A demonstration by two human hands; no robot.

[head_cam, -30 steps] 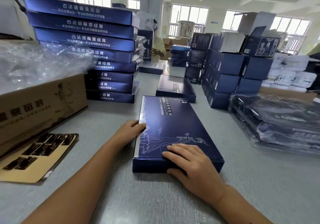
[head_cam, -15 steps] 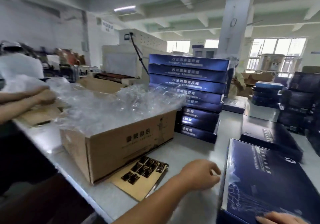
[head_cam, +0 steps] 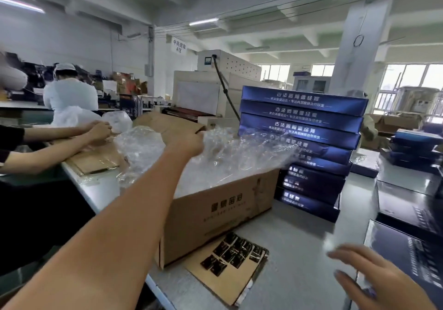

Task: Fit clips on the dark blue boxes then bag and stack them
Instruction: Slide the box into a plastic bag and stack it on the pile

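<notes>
L hand [head_cam: 189, 142] mid-frame, gripping clear bags [head_cam: 230, 156] atop carton [head_cam: 223, 211]. R hand [head_cam: 374, 278] lower right, fingers spread (blurred), beside blue box [head_cam: 412, 257].

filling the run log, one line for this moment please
left hand grips bag in carton | right hand open by box | clips untouched

We see: pillar [head_cam: 359, 46] far beyond fingers | person in white [head_cam: 69, 91] far left | beige machine [head_cam: 215, 89] behind
</notes>
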